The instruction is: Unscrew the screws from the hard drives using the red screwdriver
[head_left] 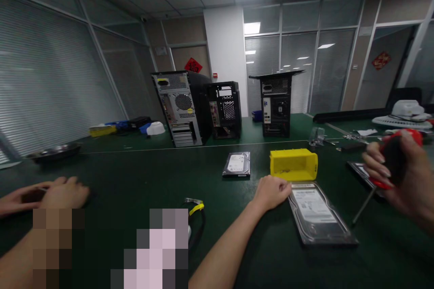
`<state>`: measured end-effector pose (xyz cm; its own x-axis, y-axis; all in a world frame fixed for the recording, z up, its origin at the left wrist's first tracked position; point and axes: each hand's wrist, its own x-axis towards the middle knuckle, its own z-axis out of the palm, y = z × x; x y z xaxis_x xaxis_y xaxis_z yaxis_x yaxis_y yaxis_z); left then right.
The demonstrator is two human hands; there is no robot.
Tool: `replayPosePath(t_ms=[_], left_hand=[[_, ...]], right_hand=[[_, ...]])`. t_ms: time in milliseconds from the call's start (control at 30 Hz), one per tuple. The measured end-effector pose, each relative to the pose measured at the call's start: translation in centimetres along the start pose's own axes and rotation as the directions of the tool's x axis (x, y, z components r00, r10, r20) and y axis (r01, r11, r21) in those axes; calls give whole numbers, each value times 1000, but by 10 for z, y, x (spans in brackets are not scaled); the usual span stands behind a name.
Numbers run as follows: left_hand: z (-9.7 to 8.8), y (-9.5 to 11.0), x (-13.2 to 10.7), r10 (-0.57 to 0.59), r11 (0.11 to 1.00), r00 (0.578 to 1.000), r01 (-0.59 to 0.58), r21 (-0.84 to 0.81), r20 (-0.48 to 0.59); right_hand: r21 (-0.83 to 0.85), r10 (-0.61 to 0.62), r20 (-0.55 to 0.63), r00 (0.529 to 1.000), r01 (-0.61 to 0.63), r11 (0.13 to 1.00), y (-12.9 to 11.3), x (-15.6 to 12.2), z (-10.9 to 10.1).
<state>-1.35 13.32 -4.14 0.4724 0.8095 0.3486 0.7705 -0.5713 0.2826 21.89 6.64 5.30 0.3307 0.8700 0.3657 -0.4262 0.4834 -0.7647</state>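
My right hand (403, 171) is wrapped around a screwdriver (398, 156) with a red and black handle, its shaft slanting down to the left. The tip is just right of a large hard drive (315, 212), apart from it. My left hand (273, 193) rests with curled fingers at that drive's far left corner, just in front of a yellow plastic bin (293, 165). What its fingertips hold, if anything, is hidden. The bin lies open towards me with small bits inside. A second hard drive (361, 171) is partly hidden behind my right hand.
Another hard drive (237, 164) lies left of the bin. Computer cases (183, 108) stand behind on the green table (135, 176). At left are a co-worker's hands (64, 193), close to a cable with a yellow connector (196, 208). A white hard hat (407, 110) sits far right.
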Motion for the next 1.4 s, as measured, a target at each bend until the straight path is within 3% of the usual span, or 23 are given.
replayPosePath(t_ms=[33,100,200,300,800,1233,1400], left_hand=[[0,-1,0,14,1000,1000,-14,-11,5],[2,-4,2,29,999,999,-29,-26,19],[4,-8,4,25,999,999,-23,-43,39],[4,-8,6,30,997,999,-26,-77,44],[6,-16,15,4,973,993,24,-229,119],[11,-27,20,-46,832,970,170,-528,240],[15,-30,20,-17,795,968,166,-584,251]], right_hand=[[81,94,102,990,-103,991,3,-3,11],[206,89,204,975,-132,970,11,-9,35],[225,131,343,930,-217,950,23,-18,67],[189,163,432,887,-266,945,30,-26,84],[174,147,424,894,-239,955,27,-35,82],[151,135,393,910,-209,966,28,-38,80],[149,145,450,881,-234,961,28,-40,83]])
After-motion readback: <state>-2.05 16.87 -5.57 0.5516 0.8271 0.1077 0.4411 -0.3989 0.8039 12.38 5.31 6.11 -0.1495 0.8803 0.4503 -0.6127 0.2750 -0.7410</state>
